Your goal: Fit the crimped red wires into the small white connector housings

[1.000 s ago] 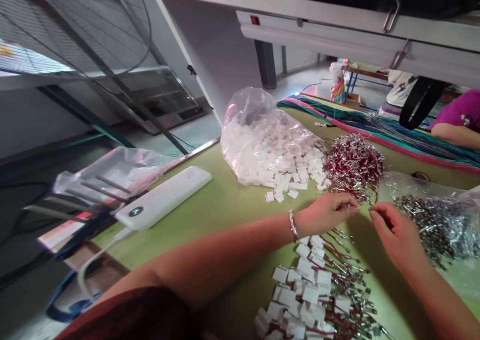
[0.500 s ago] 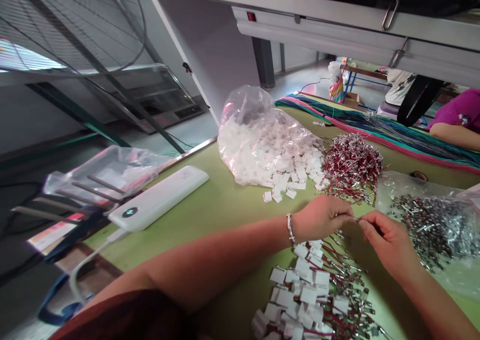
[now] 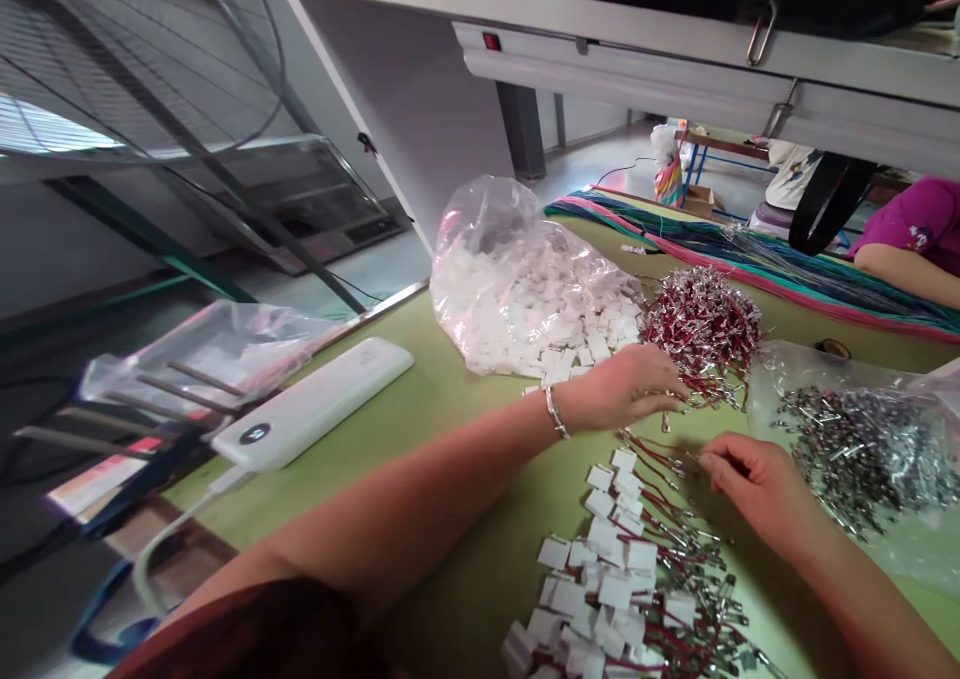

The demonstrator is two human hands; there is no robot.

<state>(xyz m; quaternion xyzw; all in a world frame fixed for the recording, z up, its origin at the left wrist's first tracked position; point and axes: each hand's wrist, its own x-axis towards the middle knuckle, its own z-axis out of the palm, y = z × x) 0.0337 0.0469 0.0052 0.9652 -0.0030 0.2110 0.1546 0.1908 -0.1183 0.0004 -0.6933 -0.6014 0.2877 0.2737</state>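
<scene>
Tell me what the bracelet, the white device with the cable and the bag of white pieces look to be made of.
Bracelet: probably polished, silver-coloured metal, since it catches bright glints.
White device: likely hard plastic, smooth with a soft sheen, though coated metal is possible.
Bag: thin clear plastic film, glossy and crinkled, with the white pieces showing through.

No text legible. Round display [image 3: 256,434] on the white power bank [image 3: 319,404], left side, showed glyphs too small to read; faint marking near its far end was likewise unreadable.
</scene>
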